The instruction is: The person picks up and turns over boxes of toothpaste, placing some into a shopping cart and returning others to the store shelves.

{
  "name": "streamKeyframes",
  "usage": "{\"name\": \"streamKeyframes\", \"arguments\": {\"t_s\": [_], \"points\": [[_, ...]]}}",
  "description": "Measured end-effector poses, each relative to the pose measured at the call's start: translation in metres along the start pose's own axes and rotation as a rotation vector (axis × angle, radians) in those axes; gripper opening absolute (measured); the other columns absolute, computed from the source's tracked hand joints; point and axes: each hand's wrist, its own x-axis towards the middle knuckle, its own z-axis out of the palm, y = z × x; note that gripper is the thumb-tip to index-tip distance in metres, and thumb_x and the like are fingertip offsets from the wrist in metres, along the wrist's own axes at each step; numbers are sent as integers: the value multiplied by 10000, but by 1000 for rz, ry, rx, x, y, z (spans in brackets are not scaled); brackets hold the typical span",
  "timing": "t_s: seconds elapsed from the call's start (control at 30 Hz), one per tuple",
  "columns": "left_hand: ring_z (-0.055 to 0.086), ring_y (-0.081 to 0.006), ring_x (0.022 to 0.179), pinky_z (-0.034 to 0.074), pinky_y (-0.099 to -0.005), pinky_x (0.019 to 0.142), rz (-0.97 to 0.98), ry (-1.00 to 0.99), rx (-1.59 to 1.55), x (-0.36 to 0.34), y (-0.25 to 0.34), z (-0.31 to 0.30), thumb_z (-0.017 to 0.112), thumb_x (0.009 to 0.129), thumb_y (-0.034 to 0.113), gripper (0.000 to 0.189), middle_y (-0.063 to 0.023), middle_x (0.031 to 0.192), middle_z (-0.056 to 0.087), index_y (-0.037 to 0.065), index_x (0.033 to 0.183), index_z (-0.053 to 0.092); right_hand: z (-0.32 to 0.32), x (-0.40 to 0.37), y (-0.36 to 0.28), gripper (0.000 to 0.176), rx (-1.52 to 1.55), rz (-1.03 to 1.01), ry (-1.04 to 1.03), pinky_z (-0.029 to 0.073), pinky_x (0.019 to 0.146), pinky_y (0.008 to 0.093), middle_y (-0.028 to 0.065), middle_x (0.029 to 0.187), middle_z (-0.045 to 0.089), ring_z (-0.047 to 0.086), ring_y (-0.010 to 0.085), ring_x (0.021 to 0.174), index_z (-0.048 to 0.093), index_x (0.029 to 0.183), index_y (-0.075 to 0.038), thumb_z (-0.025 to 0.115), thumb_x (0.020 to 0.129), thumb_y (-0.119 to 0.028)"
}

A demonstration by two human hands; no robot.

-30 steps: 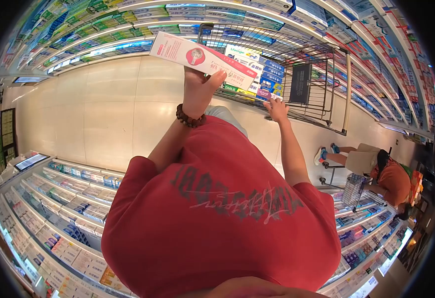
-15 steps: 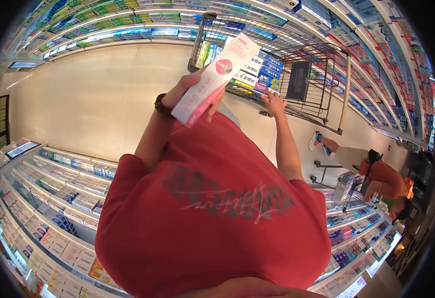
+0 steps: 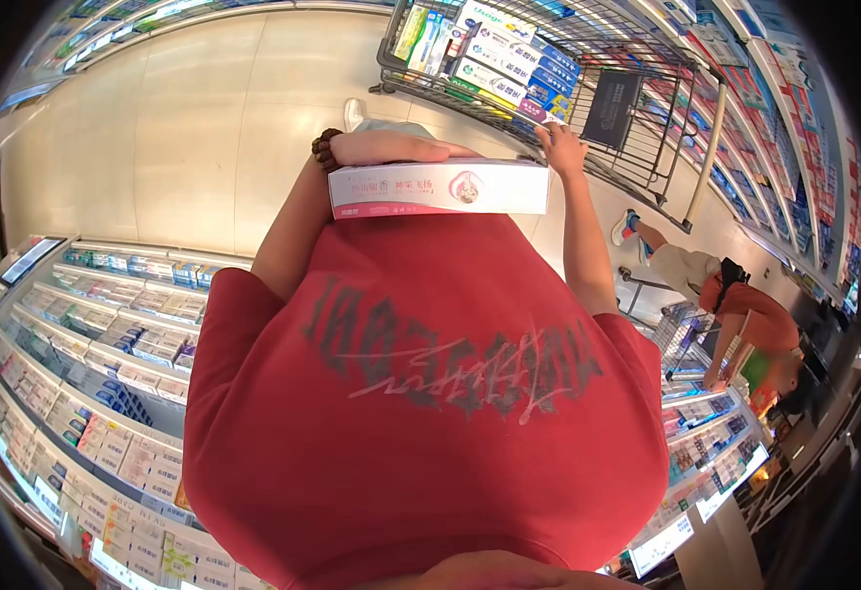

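My left hand (image 3: 386, 147), with a dark beaded bracelet at the wrist, holds a long white-and-pink carton (image 3: 401, 192) level in front of my red shirt. The hand lies along the carton's far edge, and part of its grip is hidden. My right hand (image 3: 565, 149) is closed at the near rim of the black wire shopping cart (image 3: 637, 157), its fingertips beside a small purple-and-white box (image 3: 540, 112). Inside the cart lie several white-and-green boxes (image 3: 494, 59) and blue boxes (image 3: 551, 77), with yellow-green packs (image 3: 411, 31) at the left end.
Stocked shelves (image 3: 125, 324) run behind me on the left. More shelves (image 3: 794, 128) rise beyond the cart. To the right, another person (image 3: 760, 334) in an orange-red top stands by a second cart (image 3: 681, 329). Pale floor tiles (image 3: 194, 128) spread on the left.
My left hand has brought the carton down and closer to my body, turning it from upright-slanted to level. The cart appears higher in view. My right hand stays at its rim.
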Motion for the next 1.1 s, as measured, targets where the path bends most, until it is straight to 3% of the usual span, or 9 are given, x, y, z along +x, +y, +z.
{"name": "streamKeyframes", "arguments": {"t_s": [0.17,0.3,0.67,0.8,1.1], "points": [[342,-197,1412,249,-302,1160,29,-61,31,-2,6,-4,436,1027,371,668,-171,1542,335,-77,1492,266,-11,0,-6,539,60,29,-55,346,915,591,106,1234,628,585,337,1132,650,1210,-200,478,923,-623],[307,-246,1433,232,-347,1164,111,-158,170,5,5,-7,462,994,424,789,-230,1553,278,-130,1487,197,-4,9,2,533,72,34,-64,357,917,601,83,1266,625,571,341,1161,661,1209,-262,440,923,-653],[311,-256,1431,243,-359,1156,133,-188,309,6,4,-14,458,984,470,835,-251,1549,268,-126,1495,173,5,12,8,490,78,122,-172,320,968,641,76,1290,605,523,354,1222,659,1208,-329,413,936,-653],[307,-260,1432,254,-359,1149,141,-216,312,2,4,-13,483,971,499,873,-252,1547,272,-125,1496,170,-12,9,-2,568,59,129,-232,299,995,605,81,1318,588,508,328,1230,623,1269,-261,392,935,-658],[308,-262,1429,258,-363,1147,151,-227,240,5,-3,-15,518,938,563,940,-249,1541,287,-134,1484,203,-8,13,2,589,108,133,-230,294,994,608,87,1296,609,534,346,1202,649,1244,-255,403,920,-681]]}}
